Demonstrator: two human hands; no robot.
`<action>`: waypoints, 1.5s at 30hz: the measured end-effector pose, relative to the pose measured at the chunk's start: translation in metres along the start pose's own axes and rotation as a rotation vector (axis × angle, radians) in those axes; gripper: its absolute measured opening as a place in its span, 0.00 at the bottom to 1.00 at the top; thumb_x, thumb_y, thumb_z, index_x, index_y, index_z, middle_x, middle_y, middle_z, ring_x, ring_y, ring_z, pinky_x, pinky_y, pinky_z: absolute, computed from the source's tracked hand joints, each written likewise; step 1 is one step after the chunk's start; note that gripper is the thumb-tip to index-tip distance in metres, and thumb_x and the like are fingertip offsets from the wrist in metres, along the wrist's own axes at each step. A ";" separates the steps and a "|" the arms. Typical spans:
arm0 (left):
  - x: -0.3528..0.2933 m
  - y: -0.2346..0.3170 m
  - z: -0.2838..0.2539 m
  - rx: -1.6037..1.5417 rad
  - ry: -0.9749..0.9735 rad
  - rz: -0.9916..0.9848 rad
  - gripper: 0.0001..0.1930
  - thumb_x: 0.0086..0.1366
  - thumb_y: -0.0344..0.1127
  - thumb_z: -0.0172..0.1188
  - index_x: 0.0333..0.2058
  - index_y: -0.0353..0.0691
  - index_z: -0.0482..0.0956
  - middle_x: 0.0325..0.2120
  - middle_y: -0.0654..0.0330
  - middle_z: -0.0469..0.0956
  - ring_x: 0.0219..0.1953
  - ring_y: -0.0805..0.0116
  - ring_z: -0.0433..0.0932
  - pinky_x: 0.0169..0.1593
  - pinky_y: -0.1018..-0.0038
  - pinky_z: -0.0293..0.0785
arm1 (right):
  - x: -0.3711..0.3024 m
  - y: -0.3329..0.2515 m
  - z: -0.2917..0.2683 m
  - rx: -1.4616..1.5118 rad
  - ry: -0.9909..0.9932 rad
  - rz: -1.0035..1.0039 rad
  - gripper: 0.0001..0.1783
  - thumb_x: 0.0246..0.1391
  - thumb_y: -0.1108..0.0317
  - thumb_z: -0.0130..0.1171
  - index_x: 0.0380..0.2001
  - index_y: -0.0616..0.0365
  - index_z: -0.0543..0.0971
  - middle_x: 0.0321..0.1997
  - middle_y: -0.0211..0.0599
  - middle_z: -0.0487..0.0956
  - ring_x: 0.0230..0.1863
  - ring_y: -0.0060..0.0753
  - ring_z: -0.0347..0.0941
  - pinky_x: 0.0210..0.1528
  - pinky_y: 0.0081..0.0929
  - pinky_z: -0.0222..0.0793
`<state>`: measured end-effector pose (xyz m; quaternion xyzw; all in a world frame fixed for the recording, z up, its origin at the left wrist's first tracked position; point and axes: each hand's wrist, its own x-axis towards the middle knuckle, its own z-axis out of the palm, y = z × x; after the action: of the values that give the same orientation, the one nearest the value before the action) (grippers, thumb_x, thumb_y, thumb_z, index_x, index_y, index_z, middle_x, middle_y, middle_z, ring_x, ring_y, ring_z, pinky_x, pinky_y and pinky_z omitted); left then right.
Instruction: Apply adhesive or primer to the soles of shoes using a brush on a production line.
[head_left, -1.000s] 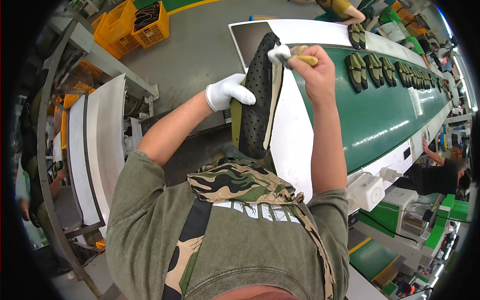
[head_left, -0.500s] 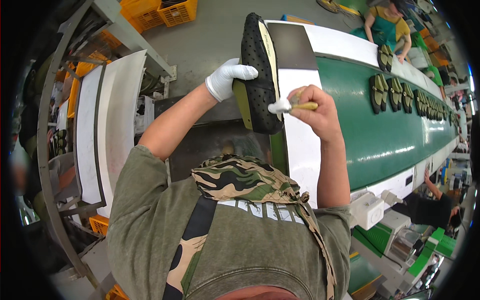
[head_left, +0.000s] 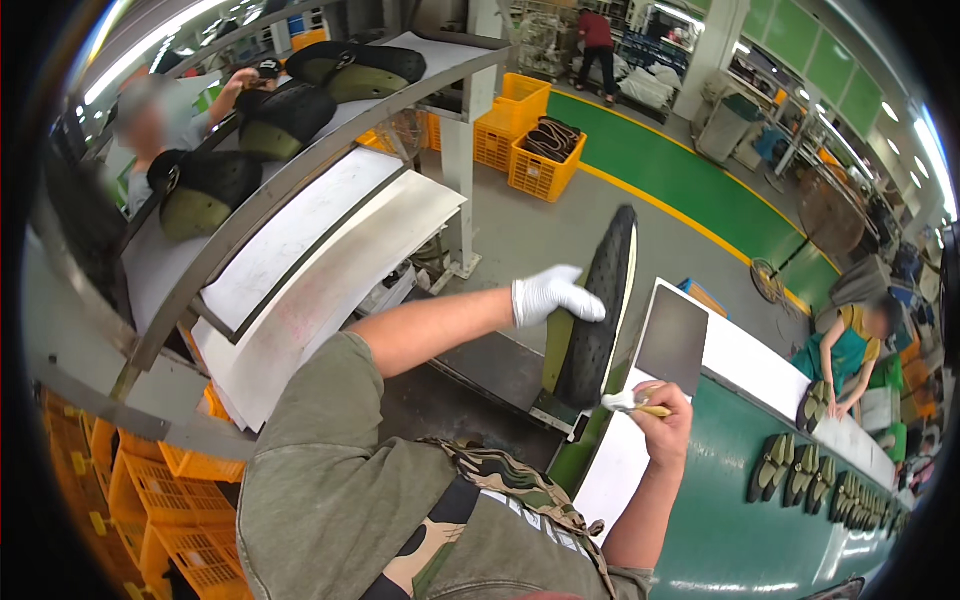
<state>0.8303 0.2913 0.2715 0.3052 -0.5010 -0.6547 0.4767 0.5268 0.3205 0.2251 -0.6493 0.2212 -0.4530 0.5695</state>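
Note:
My left hand [head_left: 555, 297], in a white glove, grips a black shoe upper [head_left: 598, 315] held nearly upright, its narrow end toward the far side. Dark dots show on the black surface. A pale strip runs down its right edge, and olive green [head_left: 556, 350] shows on the left below the glove. My bare right hand [head_left: 664, 422] pinches a brush [head_left: 618, 401] by its yellowish handle. The brush's white tip is right at the shoe's near right end; whether it touches cannot be told.
A metal rack [head_left: 330, 150] with black-and-olive shoes stands to the left, a person [head_left: 150, 125] behind it. Orange crates [head_left: 548, 165] stand ahead. On the right, a green conveyor belt [head_left: 735, 480] carries several shoe pairs, with a worker [head_left: 850, 350] at its far side.
My view has swung left and up, bringing the rack and far floor in. The shoe has turned more edge-on and leans slightly right. Both grips stay; the brush remains at the shoe's near end.

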 end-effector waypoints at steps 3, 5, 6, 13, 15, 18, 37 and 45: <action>0.008 0.044 -0.037 0.075 0.106 0.146 0.20 0.53 0.33 0.68 0.45 0.32 0.80 0.41 0.57 0.82 0.44 0.70 0.80 0.52 0.72 0.74 | -0.006 0.002 -0.015 0.259 0.137 -0.055 0.15 0.43 0.78 0.67 0.29 0.57 0.70 0.40 0.40 0.74 0.42 0.29 0.69 0.48 0.26 0.65; 0.009 0.113 -0.017 0.104 0.280 0.297 0.17 0.56 0.35 0.68 0.43 0.34 0.82 0.41 0.56 0.83 0.44 0.68 0.81 0.52 0.70 0.75 | -0.018 0.006 -0.023 0.296 0.177 -0.065 0.15 0.44 0.77 0.68 0.30 0.57 0.70 0.41 0.39 0.73 0.42 0.28 0.69 0.48 0.26 0.65; 0.015 0.143 -0.015 0.077 0.368 0.340 0.18 0.56 0.38 0.69 0.43 0.36 0.83 0.40 0.57 0.83 0.42 0.66 0.81 0.52 0.69 0.75 | -0.025 0.007 -0.026 0.328 0.215 -0.080 0.16 0.46 0.75 0.69 0.31 0.56 0.69 0.41 0.38 0.72 0.42 0.27 0.69 0.48 0.25 0.65; 0.032 0.343 -0.066 0.320 0.989 0.488 0.26 0.53 0.47 0.71 0.47 0.38 0.79 0.39 0.51 0.82 0.38 0.54 0.82 0.48 0.53 0.77 | -0.120 0.034 -0.053 0.301 0.599 -0.097 0.13 0.47 0.82 0.64 0.32 0.59 0.71 0.40 0.37 0.74 0.43 0.28 0.70 0.51 0.26 0.67; 0.117 0.316 -0.036 0.366 0.782 0.331 0.26 0.54 0.47 0.70 0.47 0.38 0.79 0.40 0.51 0.82 0.39 0.55 0.82 0.48 0.54 0.76 | -0.148 0.027 -0.059 0.194 0.855 -0.011 0.12 0.47 0.86 0.59 0.34 0.62 0.73 0.40 0.36 0.74 0.41 0.27 0.71 0.51 0.26 0.68; 0.244 0.224 0.062 0.521 0.431 0.067 0.25 0.56 0.45 0.69 0.49 0.37 0.77 0.42 0.52 0.81 0.41 0.56 0.81 0.49 0.56 0.75 | -0.195 0.036 -0.069 0.031 1.107 0.030 0.10 0.46 0.81 0.65 0.31 0.61 0.76 0.35 0.31 0.77 0.38 0.24 0.73 0.44 0.24 0.68; 0.290 0.215 -0.086 1.691 0.052 0.096 0.24 0.67 0.39 0.57 0.57 0.33 0.70 0.54 0.53 0.75 0.53 0.62 0.75 0.56 0.68 0.69 | -0.633 0.021 0.002 0.011 2.768 0.054 0.09 0.52 0.62 0.68 0.34 0.50 0.80 0.28 0.20 0.77 0.28 0.14 0.71 0.27 0.23 0.61; 0.228 0.010 0.137 1.763 -0.453 0.154 0.22 0.63 0.33 0.61 0.55 0.32 0.73 0.54 0.53 0.76 0.56 0.65 0.74 0.58 0.73 0.68 | -0.669 -0.028 -0.099 -0.268 2.487 -0.103 0.09 0.53 0.66 0.67 0.33 0.59 0.81 0.29 0.26 0.79 0.26 0.16 0.72 0.23 0.14 0.60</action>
<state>0.6314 0.1292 0.3417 0.3888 -0.9202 -0.0455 0.0033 0.1084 0.8120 0.0202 0.1569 0.6272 -0.7544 -0.1137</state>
